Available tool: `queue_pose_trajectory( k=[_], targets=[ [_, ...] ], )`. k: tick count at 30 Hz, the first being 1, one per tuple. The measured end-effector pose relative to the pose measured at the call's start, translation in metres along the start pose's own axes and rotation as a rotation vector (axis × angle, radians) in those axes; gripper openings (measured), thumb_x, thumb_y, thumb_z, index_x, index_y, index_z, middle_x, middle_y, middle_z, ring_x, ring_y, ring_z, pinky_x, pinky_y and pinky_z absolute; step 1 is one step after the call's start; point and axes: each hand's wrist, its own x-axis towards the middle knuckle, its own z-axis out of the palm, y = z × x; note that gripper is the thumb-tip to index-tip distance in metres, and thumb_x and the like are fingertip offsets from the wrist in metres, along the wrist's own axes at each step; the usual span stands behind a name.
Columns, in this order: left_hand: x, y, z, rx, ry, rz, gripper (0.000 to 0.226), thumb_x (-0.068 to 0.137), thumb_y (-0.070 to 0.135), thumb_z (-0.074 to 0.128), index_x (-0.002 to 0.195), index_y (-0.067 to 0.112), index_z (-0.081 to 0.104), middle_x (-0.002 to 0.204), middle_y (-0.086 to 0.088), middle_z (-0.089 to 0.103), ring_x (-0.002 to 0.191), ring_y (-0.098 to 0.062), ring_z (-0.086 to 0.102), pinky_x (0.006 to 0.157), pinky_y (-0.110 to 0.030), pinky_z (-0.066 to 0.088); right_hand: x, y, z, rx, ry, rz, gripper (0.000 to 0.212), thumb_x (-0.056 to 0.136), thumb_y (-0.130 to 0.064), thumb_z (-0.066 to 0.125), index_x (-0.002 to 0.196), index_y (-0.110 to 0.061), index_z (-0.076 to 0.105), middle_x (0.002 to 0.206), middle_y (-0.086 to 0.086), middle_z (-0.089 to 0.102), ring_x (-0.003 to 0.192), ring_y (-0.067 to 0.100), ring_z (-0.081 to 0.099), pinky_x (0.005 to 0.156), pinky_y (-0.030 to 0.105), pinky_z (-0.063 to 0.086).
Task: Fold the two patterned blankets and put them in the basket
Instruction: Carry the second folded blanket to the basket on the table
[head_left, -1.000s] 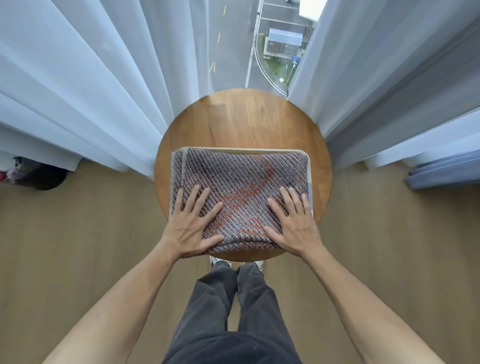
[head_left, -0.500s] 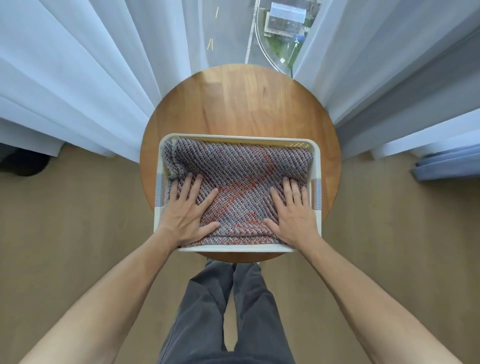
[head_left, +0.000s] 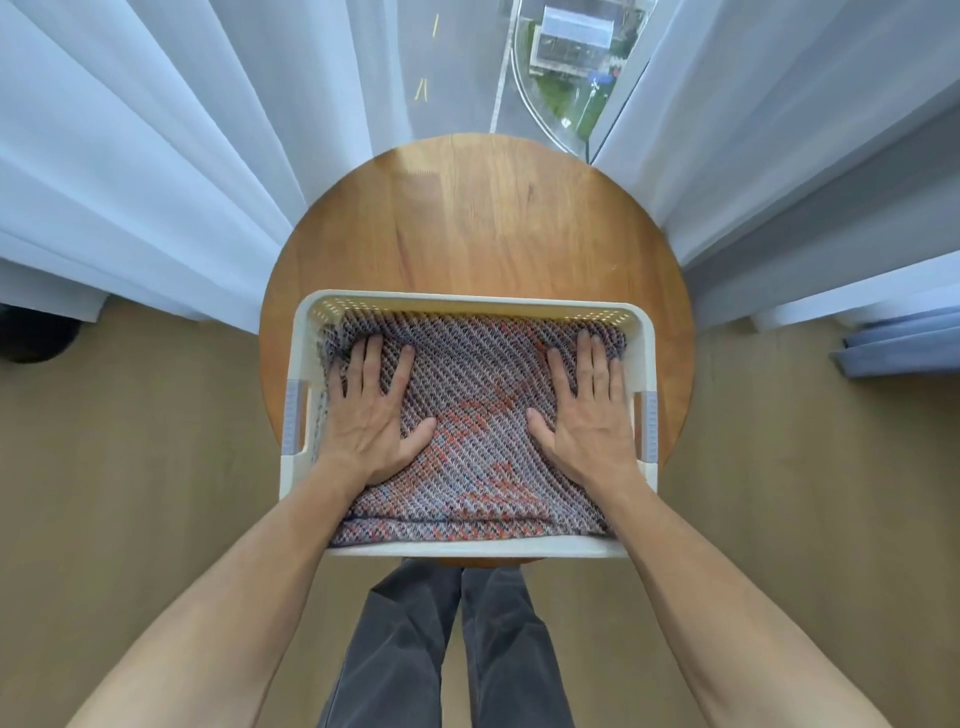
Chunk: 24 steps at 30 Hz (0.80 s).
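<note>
A folded patterned blanket (head_left: 475, 415), woven in grey, blue and orange, lies inside the white plastic basket (head_left: 467, 300) on the round wooden table (head_left: 478, 223). My left hand (head_left: 371, 413) presses flat on the blanket's left side with fingers spread. On its right side my right hand (head_left: 587, 415) presses flat in the same way. The blanket fills the basket from wall to wall. Only one blanket's surface shows; whatever lies under it is hidden.
White curtains (head_left: 156, 156) hang left and right of the table, with a window between them looking down on a street. A blue curtain's hem (head_left: 898, 348) lies at the right. My legs (head_left: 447, 649) stand at the table's near edge on the wooden floor.
The blanket has sunk from the basket's rim down inside its walls. Both hands slid farther back along it, still pressing flat. The view has tilted, showing more of the table.
</note>
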Motion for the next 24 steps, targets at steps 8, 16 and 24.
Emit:
queue_pose_trajectory(
  k=[8,16,24],
  targets=[
    [-0.033,-0.001,-0.037,0.026,0.037,0.17,0.076,0.087,0.062,0.033,0.149,0.018,0.033,0.156,-0.025,0.016,0.144,-0.041,0.013,0.114,-0.061,0.01,-0.024,-0.012,-0.031,0.053,0.054,-0.187,0.074,0.087,-0.056,0.04,0.148,-0.015,0.028,0.155,0.023,0.011,0.144,0.038,0.009,0.113,0.057,0.015],
    [-0.04,-0.007,-0.008,0.119,0.005,0.209,0.081,0.084,0.072,0.027,0.149,0.023,0.026,0.155,-0.027,0.013,0.143,-0.047,0.013,0.111,-0.066,0.01,-0.034,-0.006,-0.007,-0.088,-0.137,-0.172,0.086,0.082,-0.076,0.025,0.15,-0.024,0.015,0.156,0.021,0.006,0.145,0.037,0.005,0.11,0.064,0.01],
    [-0.044,-0.002,-0.025,0.126,-0.051,0.17,0.078,0.087,0.069,0.021,0.148,0.021,0.033,0.153,-0.027,0.023,0.14,-0.047,0.023,0.111,-0.065,0.014,-0.043,-0.014,-0.029,-0.085,-0.157,-0.13,0.081,0.085,-0.071,0.021,0.149,-0.022,0.021,0.156,0.02,0.014,0.144,0.036,0.011,0.112,0.057,0.012]
  ],
)
